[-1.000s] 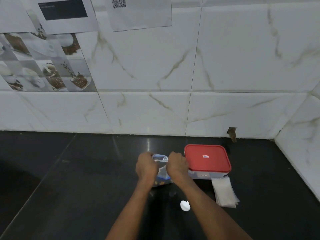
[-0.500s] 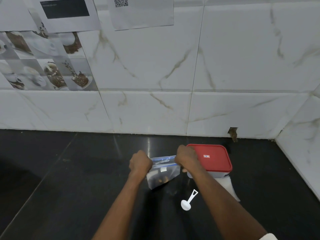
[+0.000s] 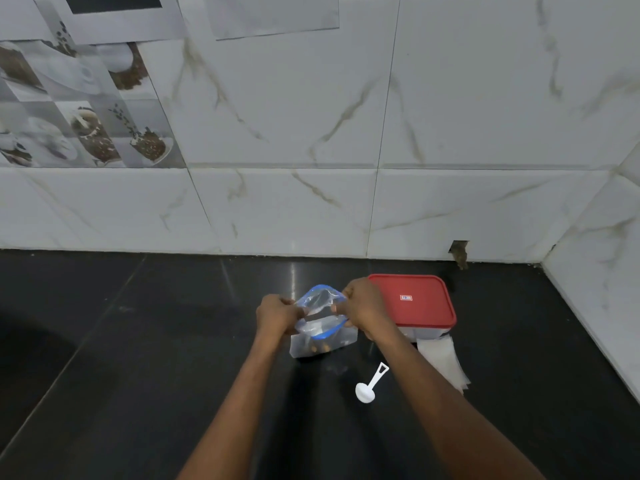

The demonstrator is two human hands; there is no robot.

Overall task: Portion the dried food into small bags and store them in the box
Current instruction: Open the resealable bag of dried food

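Two hands meet over the middle of the dark desk (image 3: 138, 341), whose broad left stretch runs back to the tiled wall (image 3: 277, 202). The left hand (image 3: 277, 315) pinches the left rim of a blue-edged zip bag (image 3: 322, 327) and the right hand (image 3: 363, 308) pinches the right rim, with the mouth gaping between them. Dried food (image 3: 318, 348) sits at its bottom. Just right stands the red-lidded box (image 3: 415, 299), lid on, near the wall corner. Nearer, a white scoop (image 3: 369, 386) lies apart from the bag, and a stack of small bags (image 3: 443, 362) lies at the box's near edge.
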